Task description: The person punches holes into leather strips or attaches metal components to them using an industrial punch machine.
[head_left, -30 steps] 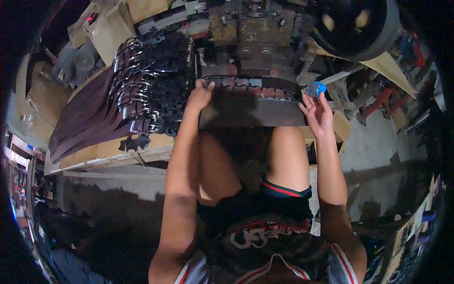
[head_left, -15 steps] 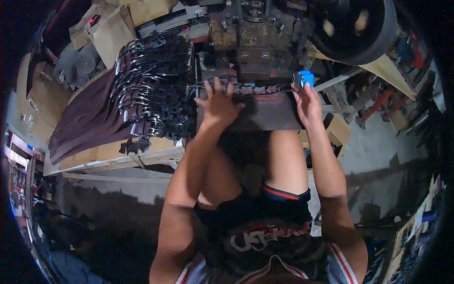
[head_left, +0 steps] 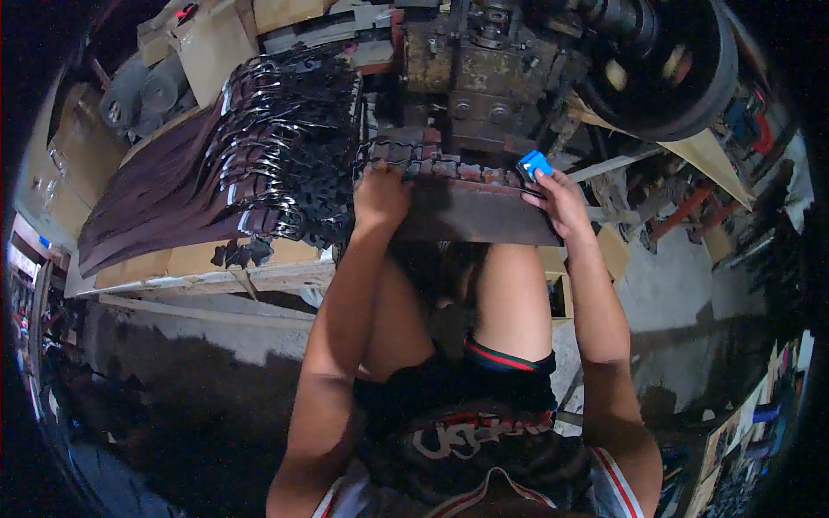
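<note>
My left hand (head_left: 382, 197) is at the left end of a dark metal plate (head_left: 484, 211), its fingers curled down at a row of small metal pieces (head_left: 432, 166). What the fingertips pinch there is too small to tell. My right hand (head_left: 557, 200) grips a blue and black object (head_left: 534, 166) at the right end of the row. Behind the row stands a worn, greasy machine (head_left: 471, 73). Left of the plate lies a big pile of dark strips (head_left: 164, 181) with shiny metal parts (head_left: 268, 129) at their ends.
A large dark wheel (head_left: 725, 86) stands at the upper right of the machine. Cardboard boxes (head_left: 207, 60) and grey rolls (head_left: 160, 89) sit at the upper left. A wooden-edged table (head_left: 294, 278) bears the strips. Red metal parts (head_left: 682, 211) lie at the right.
My left hand has gone from spread fingers to curled fingers, a little lower and to the left. The blue object has shifted down and left in my right hand. The view has tilted slightly.
</note>
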Demonstrator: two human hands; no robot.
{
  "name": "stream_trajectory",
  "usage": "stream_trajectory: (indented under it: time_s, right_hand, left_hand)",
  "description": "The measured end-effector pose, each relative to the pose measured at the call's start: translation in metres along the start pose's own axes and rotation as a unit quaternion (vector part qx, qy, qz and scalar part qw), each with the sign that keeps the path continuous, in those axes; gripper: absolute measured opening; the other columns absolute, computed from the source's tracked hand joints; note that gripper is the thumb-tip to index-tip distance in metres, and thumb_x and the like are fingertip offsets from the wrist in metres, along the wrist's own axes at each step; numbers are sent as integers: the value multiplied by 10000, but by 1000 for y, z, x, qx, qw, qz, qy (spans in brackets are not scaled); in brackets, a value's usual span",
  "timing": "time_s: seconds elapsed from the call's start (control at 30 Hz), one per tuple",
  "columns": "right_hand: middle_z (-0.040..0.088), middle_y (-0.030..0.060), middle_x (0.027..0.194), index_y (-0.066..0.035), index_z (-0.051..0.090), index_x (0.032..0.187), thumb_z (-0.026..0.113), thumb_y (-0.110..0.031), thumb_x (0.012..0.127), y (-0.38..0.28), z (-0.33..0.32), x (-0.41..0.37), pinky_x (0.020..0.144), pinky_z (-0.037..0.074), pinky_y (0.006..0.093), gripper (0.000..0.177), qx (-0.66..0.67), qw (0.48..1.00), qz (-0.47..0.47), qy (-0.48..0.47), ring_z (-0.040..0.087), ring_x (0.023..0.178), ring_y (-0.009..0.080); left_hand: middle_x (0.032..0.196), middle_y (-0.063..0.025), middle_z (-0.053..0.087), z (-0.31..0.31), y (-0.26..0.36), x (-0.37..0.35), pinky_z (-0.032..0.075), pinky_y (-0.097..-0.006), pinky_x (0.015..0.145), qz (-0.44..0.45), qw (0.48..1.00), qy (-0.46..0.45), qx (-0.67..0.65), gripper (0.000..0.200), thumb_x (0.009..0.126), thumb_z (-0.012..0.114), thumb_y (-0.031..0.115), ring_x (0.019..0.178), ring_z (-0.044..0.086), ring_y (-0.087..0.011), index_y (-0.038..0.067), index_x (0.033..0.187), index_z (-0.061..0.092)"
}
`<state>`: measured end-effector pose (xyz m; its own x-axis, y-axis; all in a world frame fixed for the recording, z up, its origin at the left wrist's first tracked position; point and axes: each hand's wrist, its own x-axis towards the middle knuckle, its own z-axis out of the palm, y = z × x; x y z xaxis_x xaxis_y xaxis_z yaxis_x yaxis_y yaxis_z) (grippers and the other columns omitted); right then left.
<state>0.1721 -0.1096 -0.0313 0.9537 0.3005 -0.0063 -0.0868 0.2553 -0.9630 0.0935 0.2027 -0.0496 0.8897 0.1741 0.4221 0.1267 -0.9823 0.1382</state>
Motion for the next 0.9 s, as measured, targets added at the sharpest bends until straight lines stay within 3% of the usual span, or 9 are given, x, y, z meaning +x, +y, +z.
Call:
stream_trajectory:
  time_s: [0.13, 0.23, 0.27, 0.37, 0.47, 0.6, 0.67, 0.9]
  right_hand:
    - [624, 106, 1061, 47, 504, 1219, 762, -226, 754, -19, -7, -6, 843, 472, 296, 598, -271, 960, -73, 24, 597, 972, 201]
    - [629, 131, 1054, 35, 508, 1219, 767, -186, 733, -16, 3, 11, 854, 466, 311, 593, -423, 876, -229, -27, 597, 974, 208]
    - [622, 99, 1038, 5, 509, 1218, 716, -80, 776, -16, 13, 15, 871, 444, 306, 496, -414, 883, -213, -63, 575, 987, 164]
    - [629, 163, 1076, 20, 538, 1177, 768, -177, 722, 11, 27, 56, 886, 454, 357, 547, -351, 907, -212, -94, 600, 1000, 256]
    - [619, 173, 1109, 6, 527, 1191, 762, -170, 723, 16, 46, 76, 903, 445, 372, 552, -384, 896, -204, -95, 591, 1032, 285]
    - [625, 178, 1103, -9, 524, 1196, 749, -175, 732, 17, 54, 72, 905, 446, 381, 542, -421, 875, -215, -104, 593, 1040, 300]
    - [633, 178, 1086, -15, 528, 1191, 744, -184, 736, 12, 54, 65, 899, 451, 383, 531, -431, 855, -268, -110, 600, 1031, 303]
    - [629, 180, 1086, -18, 554, 1161, 736, -178, 733, 25, 43, 88, 894, 452, 383, 492, -453, 864, -195, -99, 599, 1016, 301]
  left_hand:
    - [1048, -80, 602, -11, 1, -7, 408, -459, 896, -31, 999, 6, -14, 289, 844, 583, 343, 1067, 517, -259, 110, 995, 662]
    - [1037, -65, 611, -10, 3, -8, 372, -450, 907, -14, 999, 39, 9, 248, 849, 579, 316, 1057, 517, -248, 126, 981, 667]
    - [1036, -61, 613, -7, 3, -8, 359, -449, 913, -2, 998, 57, 19, 233, 851, 578, 306, 1051, 518, -245, 132, 974, 669]
    - [1048, -54, 613, -3, -2, -7, 322, -465, 938, 0, 999, 48, 17, 217, 854, 569, 302, 1050, 516, -238, 148, 967, 673]
    - [1055, -47, 611, -6, -4, -10, 335, -470, 929, 5, 999, 49, 12, 213, 850, 569, 301, 1073, 504, -234, 148, 956, 672]
    - [1094, -39, 593, -1, -4, -9, 331, -482, 958, -1, 998, 17, 59, 200, 845, 570, 256, 1099, 483, -233, 152, 992, 657]
    - [1109, -36, 582, 3, -6, -9, 322, -496, 979, 3, 998, 29, 51, 199, 840, 570, 223, 1115, 472, -235, 153, 1009, 649]
    - [1112, -34, 565, 3, -7, -10, 282, -560, 999, 57, 994, 96, 20, 214, 814, 570, 164, 1142, 457, -235, 132, 1017, 630]
